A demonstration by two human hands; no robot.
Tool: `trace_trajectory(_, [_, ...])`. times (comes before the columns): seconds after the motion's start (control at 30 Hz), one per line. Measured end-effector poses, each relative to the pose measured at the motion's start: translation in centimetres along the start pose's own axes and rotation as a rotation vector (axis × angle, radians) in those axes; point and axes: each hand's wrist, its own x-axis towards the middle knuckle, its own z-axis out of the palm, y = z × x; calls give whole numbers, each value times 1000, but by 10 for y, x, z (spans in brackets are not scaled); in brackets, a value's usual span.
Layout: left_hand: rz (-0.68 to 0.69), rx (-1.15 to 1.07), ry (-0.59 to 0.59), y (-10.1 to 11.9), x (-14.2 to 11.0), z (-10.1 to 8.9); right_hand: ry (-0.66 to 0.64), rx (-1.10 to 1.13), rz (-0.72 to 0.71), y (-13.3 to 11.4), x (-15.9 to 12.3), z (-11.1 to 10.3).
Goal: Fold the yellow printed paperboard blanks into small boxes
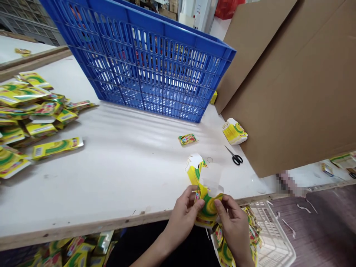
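At the table's front edge, my left hand (183,213) and my right hand (235,226) are closed on the two sides of a small yellow and green cardboard box (209,208). White flaps stand up at its top end, and both thumbs press on its near face. Just behind it on the table lies a bundle of similar flat boxes (192,175), partly hidden by the held one. A small printed card (187,139) lies further back. To the right are black-handled scissors (237,159) and another bundle of flat boxes (235,131).
A large blue crate (144,70) stands at the back of the white table (116,178). Yellow-green boxes (41,129) are heaped at the left. Brown cardboard sheets (292,85) lean at the right. Below the edge, a white basket (274,237) holds more boxes.
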Motion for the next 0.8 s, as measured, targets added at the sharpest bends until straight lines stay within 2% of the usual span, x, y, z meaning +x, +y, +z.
trace_trajectory(0.07, [29, 83, 9, 2, -2, -3, 51, 49, -20, 1, 1, -2])
trace_trajectory(0.13, [39, 116, -61, 5, -3, -6, 46, 110, -56, 0, 2, -4])
trace_trajectory(0.27, [-18, 71, -248, 11, -4, -14, -96, 121, -94, -2, 6, -14])
trace_trajectory(0.4, [-103, -38, -333, 9, -4, -16, -202, 18, -132, -4, 10, -23])
trace_trajectory(0.5, [-115, -71, -311, 8, -4, -14, -175, 10, -182, -4, 11, -19])
trace_trajectory(0.63, [-123, -34, -286, 11, -3, -12, -57, 79, -131, -3, 12, -16])
trace_trajectory(0.73, [-78, 48, -239, 10, -2, -13, -84, -32, -252, -4, 15, -23])
trace_trajectory(0.8, [-34, 102, -177, 7, -1, -12, -131, -102, -260, -6, 17, -29])
